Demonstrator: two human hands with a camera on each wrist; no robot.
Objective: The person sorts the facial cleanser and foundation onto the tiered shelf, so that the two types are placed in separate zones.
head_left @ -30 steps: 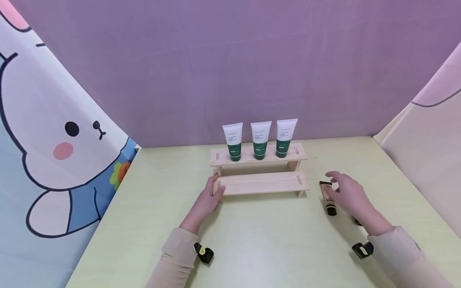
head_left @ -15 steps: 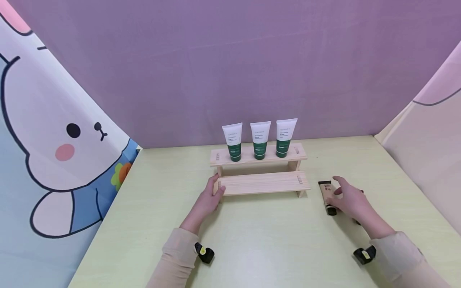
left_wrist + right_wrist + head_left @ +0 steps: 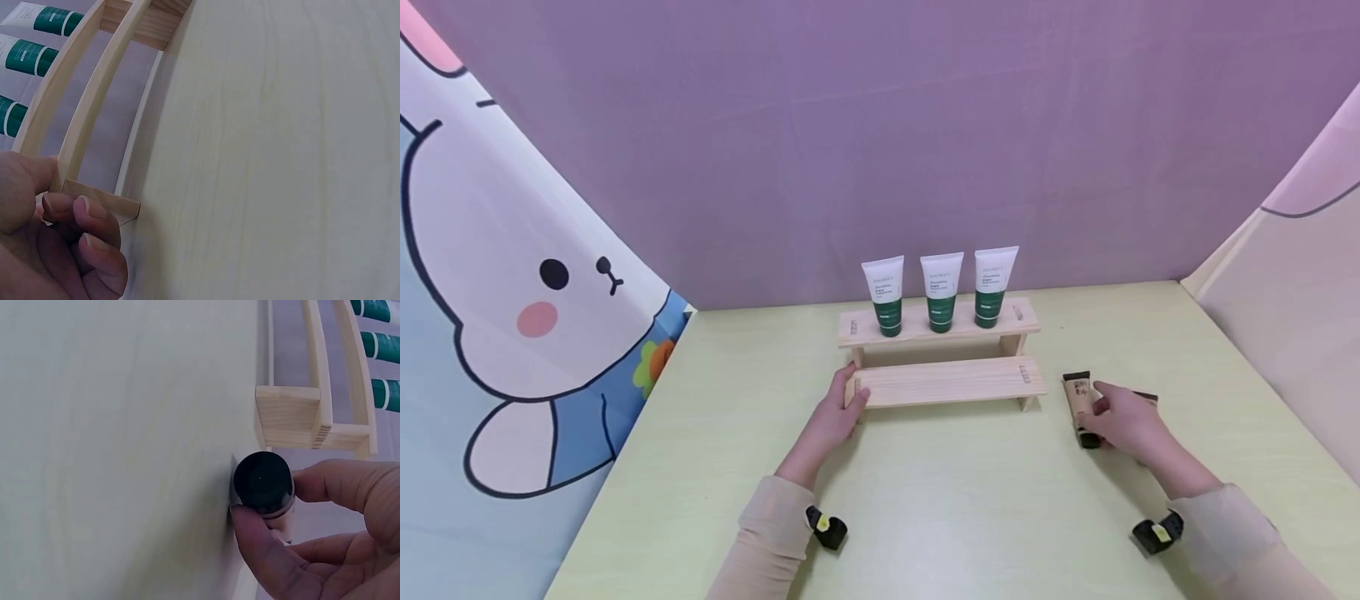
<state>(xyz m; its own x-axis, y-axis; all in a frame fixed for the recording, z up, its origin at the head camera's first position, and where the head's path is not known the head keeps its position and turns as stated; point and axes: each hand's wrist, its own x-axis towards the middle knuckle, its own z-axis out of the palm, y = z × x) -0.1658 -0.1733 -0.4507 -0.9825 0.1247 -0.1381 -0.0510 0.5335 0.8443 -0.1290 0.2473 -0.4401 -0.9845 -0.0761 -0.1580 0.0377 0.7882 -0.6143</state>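
Right of the rack (image 3: 947, 383), whose left end is gripped by the left hand (image 3: 831, 412), a tan tube (image 3: 1078, 397) is pinched on the table (image 3: 925, 483) by the right hand (image 3: 1126, 418). Picking-up seems in hand; a clean lift seems called for.

Three white-and-green tubes (image 3: 941, 293) — plus two tan tubes (image 3: 1078, 395), one mostly hidden. One two-shelf wooden rack (image 3: 946, 383), one table (image 3: 947, 500) — and two black wrist cameras (image 3: 829, 532).
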